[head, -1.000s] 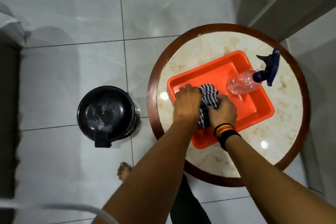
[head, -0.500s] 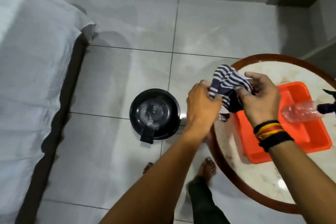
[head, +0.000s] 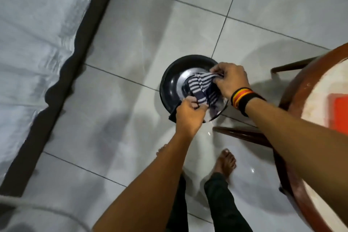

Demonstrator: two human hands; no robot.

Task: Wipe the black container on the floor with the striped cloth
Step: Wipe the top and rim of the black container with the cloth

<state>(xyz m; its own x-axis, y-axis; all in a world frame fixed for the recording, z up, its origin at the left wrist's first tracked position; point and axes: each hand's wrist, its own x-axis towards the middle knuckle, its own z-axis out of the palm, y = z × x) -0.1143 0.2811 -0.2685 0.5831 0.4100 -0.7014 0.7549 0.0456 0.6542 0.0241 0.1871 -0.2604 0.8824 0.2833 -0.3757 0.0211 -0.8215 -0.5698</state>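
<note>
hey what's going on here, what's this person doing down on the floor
A person is bending over a black container on the tiled floor, holding a striped cloth over its opening. The left hand pinches the near end and the right hand the far end. Whether the cloth touches the inside can't be told.

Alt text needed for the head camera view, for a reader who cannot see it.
Two bare hands, left hand and right hand, hold a striped cloth over a black container on the tiled floor. A white bed lies left, a round table right.
</note>
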